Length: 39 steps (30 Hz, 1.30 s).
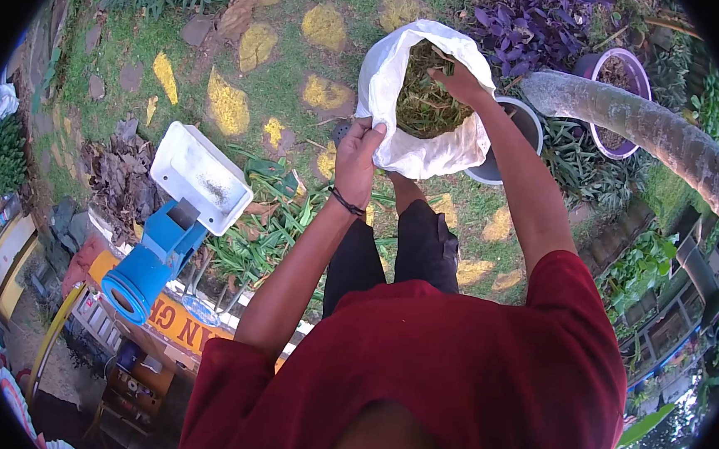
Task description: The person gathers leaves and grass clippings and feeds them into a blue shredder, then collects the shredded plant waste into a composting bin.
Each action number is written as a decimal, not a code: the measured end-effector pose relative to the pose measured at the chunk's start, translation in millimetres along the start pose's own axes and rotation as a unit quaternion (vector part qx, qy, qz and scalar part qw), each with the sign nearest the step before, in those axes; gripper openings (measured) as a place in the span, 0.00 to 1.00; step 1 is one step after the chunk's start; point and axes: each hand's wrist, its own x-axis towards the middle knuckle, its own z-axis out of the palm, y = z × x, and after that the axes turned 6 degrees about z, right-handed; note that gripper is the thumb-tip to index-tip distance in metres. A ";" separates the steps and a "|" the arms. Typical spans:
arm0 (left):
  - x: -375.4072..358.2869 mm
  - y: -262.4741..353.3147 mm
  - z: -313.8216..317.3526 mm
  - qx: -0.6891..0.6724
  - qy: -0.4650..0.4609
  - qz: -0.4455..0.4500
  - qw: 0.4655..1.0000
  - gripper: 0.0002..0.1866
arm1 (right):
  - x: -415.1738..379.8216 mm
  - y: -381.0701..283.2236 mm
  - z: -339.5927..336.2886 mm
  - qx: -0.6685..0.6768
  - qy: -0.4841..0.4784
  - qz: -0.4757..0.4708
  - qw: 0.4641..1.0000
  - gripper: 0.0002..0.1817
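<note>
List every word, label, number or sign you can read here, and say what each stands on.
"AN G", upside down, on the orange banner; the letter after it is unclear.
No lettering can be made out on the white sack, the blue machine or the white tray.

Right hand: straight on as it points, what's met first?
The right hand would likely meet the plant clippings inside the white sack first; it may already be touching them, depth is unclear.
</note>
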 end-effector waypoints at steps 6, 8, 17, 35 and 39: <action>0.0 0.0 -7.6 0.029 -0.018 0.003 0.999 0.13 | -32.5 -17.0 28.8 -0.112 -0.102 0.068 0.986 0.41; -0.8 7.1 -6.3 0.047 -0.014 0.002 0.999 0.13 | -56.2 -34.4 24.3 -0.277 -0.213 -0.072 0.934 0.37; -19.7 23.7 -16.5 0.106 -0.001 -0.048 0.993 0.15 | -83.9 32.2 19.5 0.000 -0.216 0.003 0.976 0.13; -178.2 105.3 -96.3 0.358 0.026 0.015 0.933 0.18 | -199.3 -29.9 -82.9 0.129 -0.166 0.135 0.968 0.18; -256.6 76.1 -162.4 0.484 0.062 -0.042 0.872 0.18 | -243.8 -63.5 -76.0 0.172 -0.163 0.112 0.965 0.17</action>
